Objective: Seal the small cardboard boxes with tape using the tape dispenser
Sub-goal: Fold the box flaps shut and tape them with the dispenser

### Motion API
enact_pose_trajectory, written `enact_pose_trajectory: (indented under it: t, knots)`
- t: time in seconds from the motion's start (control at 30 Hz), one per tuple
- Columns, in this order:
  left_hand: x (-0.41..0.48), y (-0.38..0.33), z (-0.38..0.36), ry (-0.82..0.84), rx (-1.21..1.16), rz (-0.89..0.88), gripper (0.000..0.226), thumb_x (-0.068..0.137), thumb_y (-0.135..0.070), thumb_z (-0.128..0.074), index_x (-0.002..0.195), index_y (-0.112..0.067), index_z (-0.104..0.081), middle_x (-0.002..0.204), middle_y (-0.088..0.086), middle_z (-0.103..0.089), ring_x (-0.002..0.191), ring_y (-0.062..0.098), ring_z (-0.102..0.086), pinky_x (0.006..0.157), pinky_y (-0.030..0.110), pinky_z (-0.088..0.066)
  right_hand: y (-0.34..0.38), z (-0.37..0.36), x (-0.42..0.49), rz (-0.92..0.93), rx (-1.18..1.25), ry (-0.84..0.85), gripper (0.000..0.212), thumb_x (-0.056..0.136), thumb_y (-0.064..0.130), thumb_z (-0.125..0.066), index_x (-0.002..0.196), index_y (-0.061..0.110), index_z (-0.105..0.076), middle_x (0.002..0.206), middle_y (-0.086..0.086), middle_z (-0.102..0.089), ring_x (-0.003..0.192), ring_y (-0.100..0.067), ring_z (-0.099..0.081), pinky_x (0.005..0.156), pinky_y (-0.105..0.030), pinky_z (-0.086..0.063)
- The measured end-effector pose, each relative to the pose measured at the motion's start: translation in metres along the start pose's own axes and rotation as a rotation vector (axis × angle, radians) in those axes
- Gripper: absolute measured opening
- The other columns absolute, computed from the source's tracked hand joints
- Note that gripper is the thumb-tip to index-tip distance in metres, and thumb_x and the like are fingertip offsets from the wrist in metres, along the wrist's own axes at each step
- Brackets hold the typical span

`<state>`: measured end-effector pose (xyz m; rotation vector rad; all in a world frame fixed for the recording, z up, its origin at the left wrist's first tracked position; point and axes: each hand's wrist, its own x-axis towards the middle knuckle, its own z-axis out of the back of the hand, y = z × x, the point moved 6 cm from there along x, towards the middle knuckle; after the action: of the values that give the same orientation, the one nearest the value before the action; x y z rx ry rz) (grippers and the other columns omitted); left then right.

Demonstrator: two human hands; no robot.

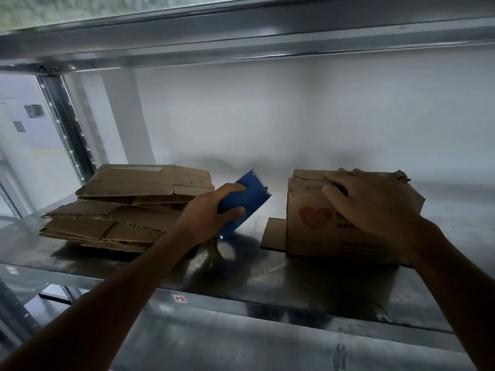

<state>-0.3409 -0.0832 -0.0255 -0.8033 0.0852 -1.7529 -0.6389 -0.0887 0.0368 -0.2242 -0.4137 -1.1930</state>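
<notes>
A small cardboard box [316,231] with a red heart-and-hands print stands upright on the metal shelf [241,274], right of centre. My right hand [375,202] lies over its top front edge, fingers on the closed top flaps and thumb on the front face. One bottom flap [274,234] sticks out flat to the box's left. My left hand [211,212] grips a blue tape dispenser [242,199], tilted, just left of the box and a little above the shelf. The tape roll itself is hidden.
A pile of flattened cardboard boxes [126,207] lies on the shelf at the left, behind my left forearm. A metal upright [67,124] rises at the far left. The upper shelf beam [241,41] runs overhead. A white wall closes the back.
</notes>
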Motion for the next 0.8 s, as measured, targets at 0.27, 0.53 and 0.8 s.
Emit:
enact_pose_trajectory:
  t: [0.27,0.53,0.8]
  knots:
    - [0.004,-0.046,0.045,-0.274,-0.87,0.015,0.041,0.089,-0.016,-0.073,0.129,-0.023,-0.065,0.123,-0.007,-0.069,0.104,0.011,-0.07,0.078,0.022,-0.057,-0.001,-0.005,0.004,-0.028,-0.015,0.076,0.055,0.098,0.061,-0.023,0.143,0.04,-0.046,0.138,0.006,-0.059,0.118,-0.019,-0.058,0.1,-0.039,-0.045]
    - [0.058,-0.091,0.065,-0.008,-0.8,-0.227,0.051,0.083,-0.023,-0.083,0.129,-0.027,-0.064,0.123,-0.006,-0.068,0.101,0.016,-0.069,0.079,0.025,-0.058,-0.015,-0.002,0.014,-0.093,0.47,0.216,0.049,0.089,0.065,-0.052,0.135,0.051,-0.053,0.129,0.016,-0.062,0.113,-0.01,-0.059,0.101,-0.036,-0.048]
    - [0.09,-0.121,0.035,0.157,-0.448,-0.402,0.056,0.076,-0.022,-0.084,0.128,-0.036,-0.068,0.13,-0.02,-0.063,0.118,0.01,-0.062,0.092,0.022,-0.054,-0.042,0.023,0.015,-0.212,1.165,0.06,0.021,0.1,0.044,-0.058,0.117,0.046,-0.07,0.117,0.019,-0.071,0.119,-0.005,-0.06,0.111,-0.037,-0.044]
